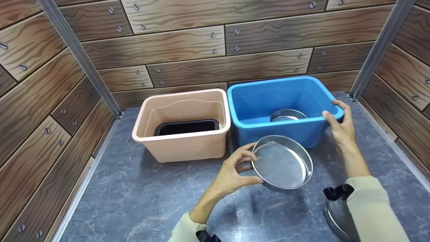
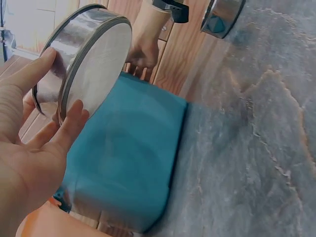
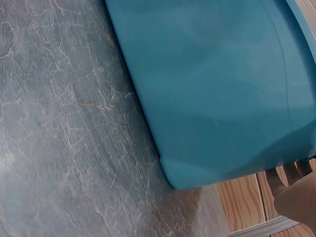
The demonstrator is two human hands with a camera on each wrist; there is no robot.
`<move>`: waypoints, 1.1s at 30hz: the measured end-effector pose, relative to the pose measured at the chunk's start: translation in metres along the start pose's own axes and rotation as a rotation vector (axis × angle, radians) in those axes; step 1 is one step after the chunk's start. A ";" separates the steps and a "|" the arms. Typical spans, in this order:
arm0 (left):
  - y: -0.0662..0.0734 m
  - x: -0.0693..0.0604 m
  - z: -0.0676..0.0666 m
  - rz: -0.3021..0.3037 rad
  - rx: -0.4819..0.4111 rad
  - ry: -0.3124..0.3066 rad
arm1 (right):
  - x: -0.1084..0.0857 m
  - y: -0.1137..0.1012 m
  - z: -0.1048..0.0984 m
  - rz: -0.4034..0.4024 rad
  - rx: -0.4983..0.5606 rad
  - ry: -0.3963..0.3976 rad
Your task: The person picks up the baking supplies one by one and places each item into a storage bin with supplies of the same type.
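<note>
A round metal sieve (image 1: 282, 164) with a mesh bottom is tilted in front of the blue bin (image 1: 278, 126). My left hand (image 1: 235, 171) pinches its rim between thumb and fingers; the left wrist view shows the sieve (image 2: 101, 69) held by its side wall. With the thumb on top and the fingers over the outer edge, my right hand (image 1: 342, 124) grips the right front corner of the blue bin. Another round metal sieve (image 1: 288, 115) lies inside that bin. In the right wrist view my right hand (image 3: 296, 192) is at the bin's side (image 3: 222, 89).
Left of the blue bin stands a peach bin (image 1: 188, 148) with a black container (image 1: 188, 127) inside. A further round metal piece (image 1: 339, 215) lies on the table at the lower right, partly hidden under my right sleeve. Wood-patterned walls (image 1: 188, 40) enclose the back and sides.
</note>
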State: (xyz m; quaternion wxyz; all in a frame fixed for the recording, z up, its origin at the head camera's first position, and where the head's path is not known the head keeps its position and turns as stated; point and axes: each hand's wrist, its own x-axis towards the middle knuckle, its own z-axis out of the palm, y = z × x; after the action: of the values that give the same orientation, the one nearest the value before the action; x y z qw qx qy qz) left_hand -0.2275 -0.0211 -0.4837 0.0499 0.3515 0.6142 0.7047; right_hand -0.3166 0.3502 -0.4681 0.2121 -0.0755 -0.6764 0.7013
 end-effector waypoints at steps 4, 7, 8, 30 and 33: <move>0.006 0.005 -0.001 0.020 -0.003 0.017 | 0.001 0.002 0.000 -0.007 -0.012 0.017; 0.010 0.010 -0.002 0.045 -0.008 0.047 | 0.001 0.002 0.000 -0.001 -0.025 0.021; 0.011 0.011 -0.002 0.051 -0.010 0.058 | 0.001 0.002 0.000 0.002 -0.031 0.021; 0.022 0.031 0.002 0.036 -0.010 0.238 | -0.002 -0.001 -0.002 0.016 -0.053 -0.009; 0.023 0.035 0.002 0.041 0.022 0.266 | -0.001 -0.001 -0.002 0.012 -0.065 -0.006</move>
State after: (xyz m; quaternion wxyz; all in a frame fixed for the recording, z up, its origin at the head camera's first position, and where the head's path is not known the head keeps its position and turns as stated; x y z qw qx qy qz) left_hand -0.2447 -0.0076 -0.4474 -0.0503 0.2678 0.6157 0.7393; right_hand -0.3146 0.3513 -0.4679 0.2034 -0.0843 -0.6991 0.6803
